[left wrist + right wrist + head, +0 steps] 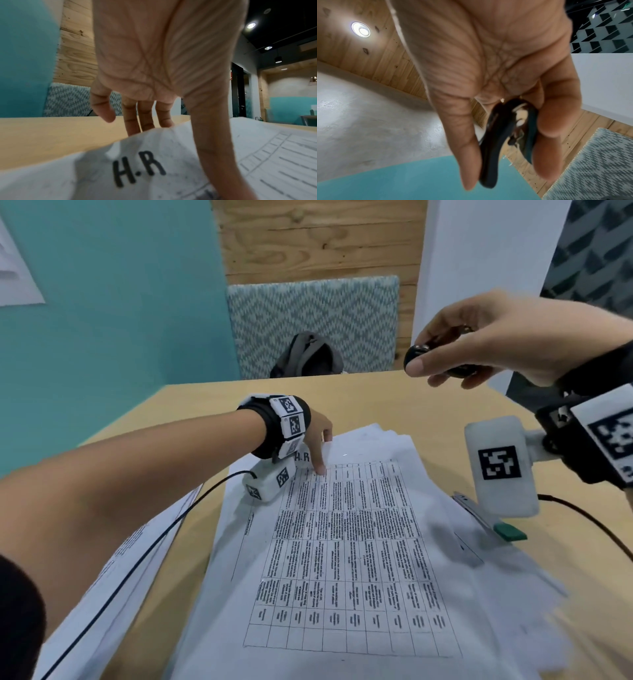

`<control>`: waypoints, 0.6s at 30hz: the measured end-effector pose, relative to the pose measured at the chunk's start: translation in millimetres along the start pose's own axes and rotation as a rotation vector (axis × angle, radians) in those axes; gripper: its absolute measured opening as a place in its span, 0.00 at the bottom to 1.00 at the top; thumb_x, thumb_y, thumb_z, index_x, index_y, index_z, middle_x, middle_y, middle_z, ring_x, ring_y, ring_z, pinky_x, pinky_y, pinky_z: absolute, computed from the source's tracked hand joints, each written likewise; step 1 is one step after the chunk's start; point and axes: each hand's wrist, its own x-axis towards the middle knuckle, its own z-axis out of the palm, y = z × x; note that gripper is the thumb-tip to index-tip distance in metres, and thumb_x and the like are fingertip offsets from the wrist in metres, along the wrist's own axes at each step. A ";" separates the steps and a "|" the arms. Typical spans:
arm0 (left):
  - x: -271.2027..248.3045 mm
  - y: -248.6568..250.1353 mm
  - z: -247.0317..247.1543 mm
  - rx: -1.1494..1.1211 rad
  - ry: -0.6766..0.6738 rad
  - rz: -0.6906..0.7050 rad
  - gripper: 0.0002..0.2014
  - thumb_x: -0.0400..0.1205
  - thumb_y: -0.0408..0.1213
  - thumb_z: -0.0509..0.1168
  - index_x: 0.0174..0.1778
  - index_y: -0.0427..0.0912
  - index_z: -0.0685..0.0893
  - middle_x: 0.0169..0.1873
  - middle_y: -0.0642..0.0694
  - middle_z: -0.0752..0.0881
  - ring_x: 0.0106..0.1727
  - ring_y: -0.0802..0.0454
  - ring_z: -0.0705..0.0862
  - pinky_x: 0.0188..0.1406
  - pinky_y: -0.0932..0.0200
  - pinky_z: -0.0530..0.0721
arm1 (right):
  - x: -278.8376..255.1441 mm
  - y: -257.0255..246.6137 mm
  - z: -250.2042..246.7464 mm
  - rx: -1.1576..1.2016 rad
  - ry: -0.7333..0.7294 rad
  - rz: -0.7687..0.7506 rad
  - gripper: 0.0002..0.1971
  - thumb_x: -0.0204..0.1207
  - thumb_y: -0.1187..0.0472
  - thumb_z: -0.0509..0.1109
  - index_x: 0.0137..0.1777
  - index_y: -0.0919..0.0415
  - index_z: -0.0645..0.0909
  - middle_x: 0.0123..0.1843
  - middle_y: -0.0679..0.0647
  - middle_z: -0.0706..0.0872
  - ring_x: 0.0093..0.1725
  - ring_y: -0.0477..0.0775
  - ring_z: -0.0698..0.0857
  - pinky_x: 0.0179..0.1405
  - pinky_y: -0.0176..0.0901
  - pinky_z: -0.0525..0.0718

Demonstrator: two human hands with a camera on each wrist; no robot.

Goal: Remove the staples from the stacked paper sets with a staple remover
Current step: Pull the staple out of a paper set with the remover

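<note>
Pinching the black staple remover in my right hand, raised well above the paper stack; my left hand, fingers extended, presses the top sheet's far corner. Judged: work unfinished, next staple not yet engaged, though no staple is discernible. The stack lies on the wooden table; teal wall, backpack beyond.

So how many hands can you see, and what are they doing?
2. The left hand presses its fingers on the top sheet of the paper stack, near the far corner. The right hand is raised above the table, gripping the black staple remover.
</note>
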 end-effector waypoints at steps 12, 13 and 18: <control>-12.9 -30.9 -5.0 -0.293 0.261 0.190 0.13 0.71 0.38 0.76 0.30 0.40 0.77 0.23 0.50 0.77 0.17 0.65 0.72 0.18 0.72 0.67 | 4.3 4.4 1.5 -0.002 0.003 0.024 0.21 0.63 0.54 0.78 0.54 0.63 0.83 0.42 0.54 0.88 0.37 0.44 0.88 0.30 0.34 0.80; -14.7 -32.3 -4.5 -0.296 0.280 0.192 0.14 0.72 0.38 0.76 0.29 0.40 0.77 0.21 0.52 0.75 0.16 0.63 0.70 0.18 0.72 0.65 | 4.8 5.1 1.8 -0.004 0.001 0.026 0.21 0.63 0.54 0.78 0.54 0.63 0.83 0.41 0.54 0.89 0.35 0.42 0.88 0.30 0.33 0.80; -21.9 -36.6 -1.7 -0.375 0.351 0.222 0.20 0.81 0.37 0.67 0.22 0.46 0.72 0.11 0.58 0.70 0.17 0.62 0.66 0.20 0.73 0.63 | 7.3 6.0 5.0 -0.007 -0.022 0.035 0.21 0.62 0.54 0.78 0.54 0.63 0.82 0.42 0.56 0.89 0.38 0.46 0.88 0.31 0.36 0.80</control>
